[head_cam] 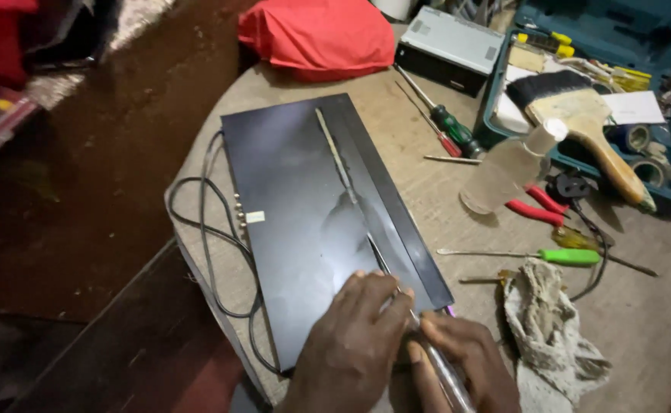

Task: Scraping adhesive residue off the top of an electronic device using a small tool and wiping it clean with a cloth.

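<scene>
Both hands are working at the near end of a flat black electronics box [305, 222] that is lying lengthwise on the round surface [641, 321], its black cable [205, 252] looping off the left edge. The left hand [355, 344] is pressing down on the box lid with fingers curled, and the right hand [462, 359] is closing around the clear handle of a long screwdriver [351, 199]. Its thin shaft is lying along the lid, the tip reaching toward the far end.

The shaft is resting almost flat on glossy metal, so a push could make it skate and scratch the lid, or slide toward the left fingers. The box is sitting close to the surface edge, and a hard shove could be nudging it off. A green-handled screwdriver [565, 256], red pliers [534, 206], a rag [550, 329] and a clear bottle [508, 168] are lying to the right, apart from the hands.
</scene>
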